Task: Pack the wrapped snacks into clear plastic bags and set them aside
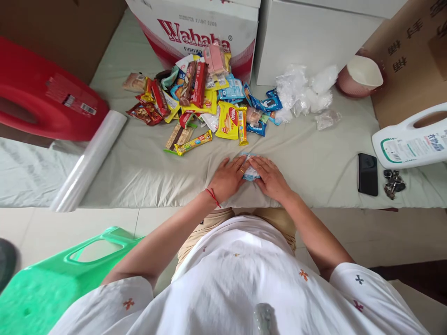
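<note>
A light blue and white plastic-wrapped packet (251, 173) lies on the cloth at the near edge of the pile, between my two hands. My left hand (228, 178), with a red string at the wrist and a ring, covers its left side, fingers laid over it. From the other side my right hand (271, 177) has its fingertips on the packet's top and right part, thumb at the near edge. Both hands hold it down close to the cloth; much of the packet is hidden under the fingers. Just beyond are a yellow snack packet (227, 122) and a thin yellow stick pack (194, 142).
Heaped snacks (199, 88) sit before a Wahaha carton (209, 28). Clear crumpled plastic bags (302, 90) lie right of them. A plastic film roll (89, 163) and red jug (52, 88) stand left; a phone (368, 174), keys (394, 184) and white bottle (412, 142) are right.
</note>
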The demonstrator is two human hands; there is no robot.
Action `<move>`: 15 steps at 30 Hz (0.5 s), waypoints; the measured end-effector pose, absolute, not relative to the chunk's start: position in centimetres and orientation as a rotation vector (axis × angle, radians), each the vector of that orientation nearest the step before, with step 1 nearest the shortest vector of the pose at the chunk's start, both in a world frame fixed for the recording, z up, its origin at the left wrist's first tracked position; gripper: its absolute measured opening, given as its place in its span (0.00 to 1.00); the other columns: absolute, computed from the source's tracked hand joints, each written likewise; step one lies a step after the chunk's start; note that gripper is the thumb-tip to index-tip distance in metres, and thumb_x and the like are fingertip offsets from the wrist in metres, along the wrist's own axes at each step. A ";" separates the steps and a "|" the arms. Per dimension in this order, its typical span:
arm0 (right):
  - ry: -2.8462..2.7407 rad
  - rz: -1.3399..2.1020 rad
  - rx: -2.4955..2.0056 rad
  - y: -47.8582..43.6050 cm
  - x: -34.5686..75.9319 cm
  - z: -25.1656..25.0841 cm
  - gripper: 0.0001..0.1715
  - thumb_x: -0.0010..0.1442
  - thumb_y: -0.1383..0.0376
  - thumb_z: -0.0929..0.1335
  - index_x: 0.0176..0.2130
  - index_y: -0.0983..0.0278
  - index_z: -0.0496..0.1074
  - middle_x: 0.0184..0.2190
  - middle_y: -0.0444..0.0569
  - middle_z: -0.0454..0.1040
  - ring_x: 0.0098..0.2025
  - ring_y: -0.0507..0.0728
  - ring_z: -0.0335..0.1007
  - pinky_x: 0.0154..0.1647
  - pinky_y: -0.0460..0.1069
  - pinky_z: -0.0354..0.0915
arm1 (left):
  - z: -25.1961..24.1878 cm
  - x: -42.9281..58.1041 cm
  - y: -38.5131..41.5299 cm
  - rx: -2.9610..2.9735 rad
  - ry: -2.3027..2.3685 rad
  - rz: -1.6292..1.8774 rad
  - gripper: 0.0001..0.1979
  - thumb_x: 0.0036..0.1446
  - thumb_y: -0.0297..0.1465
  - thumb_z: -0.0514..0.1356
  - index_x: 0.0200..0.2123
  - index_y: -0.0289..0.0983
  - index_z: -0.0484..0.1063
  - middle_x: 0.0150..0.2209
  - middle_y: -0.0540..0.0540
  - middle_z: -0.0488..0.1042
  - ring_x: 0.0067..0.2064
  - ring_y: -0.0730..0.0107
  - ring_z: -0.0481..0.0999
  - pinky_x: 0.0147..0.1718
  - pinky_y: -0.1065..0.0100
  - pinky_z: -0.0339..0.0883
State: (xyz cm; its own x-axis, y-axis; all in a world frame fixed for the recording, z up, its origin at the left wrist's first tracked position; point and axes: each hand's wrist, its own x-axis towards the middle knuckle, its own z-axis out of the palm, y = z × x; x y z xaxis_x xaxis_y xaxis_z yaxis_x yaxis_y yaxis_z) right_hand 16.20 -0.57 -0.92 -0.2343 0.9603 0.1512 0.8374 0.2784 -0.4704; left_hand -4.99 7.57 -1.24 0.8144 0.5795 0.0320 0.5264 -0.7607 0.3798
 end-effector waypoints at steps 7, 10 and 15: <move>-1.806 0.544 -1.573 0.2 14.7 1.1 0.20 0.73 0.55 0.62 0.51 0.57 0.81 0.49 0.50 0.83 0.51 0.59 0.79 0.59 0.56 0.71 | 0.9 -5.4 6.9 2.288 0.804 0.758 0.18 0.72 0.33 0.50 0.55 0.39 0.77 0.57 0.41 0.79 0.58 0.61 0.79 0.59 0.59 0.73; -1.504 0.702 -1.543 -0.6 14.1 2.3 0.20 0.71 0.50 0.66 0.45 0.59 0.81 0.41 0.48 0.84 0.42 0.58 0.80 0.47 0.52 0.74 | 1.9 -4.7 6.2 1.925 0.864 0.827 0.16 0.71 0.37 0.54 0.46 0.38 0.80 0.43 0.44 0.83 0.42 0.66 0.82 0.44 0.66 0.76; -1.175 1.003 -1.473 -2.6 13.1 1.7 0.30 0.66 0.44 0.68 0.56 0.61 0.75 0.48 0.50 0.82 0.46 0.59 0.78 0.49 0.51 0.73 | 1.2 -2.6 5.3 1.509 1.025 0.814 0.15 0.67 0.40 0.57 0.42 0.36 0.78 0.34 0.47 0.81 0.33 0.68 0.77 0.33 0.69 0.71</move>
State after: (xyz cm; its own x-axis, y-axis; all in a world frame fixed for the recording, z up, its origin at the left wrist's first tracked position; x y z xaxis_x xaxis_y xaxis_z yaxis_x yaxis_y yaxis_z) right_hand 13.06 -2.61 1.74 0.1962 0.9800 -0.0322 0.1858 -0.0694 -0.9801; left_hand -2.57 5.29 1.20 0.3925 0.9192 -0.0317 0.1773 -0.0418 0.9833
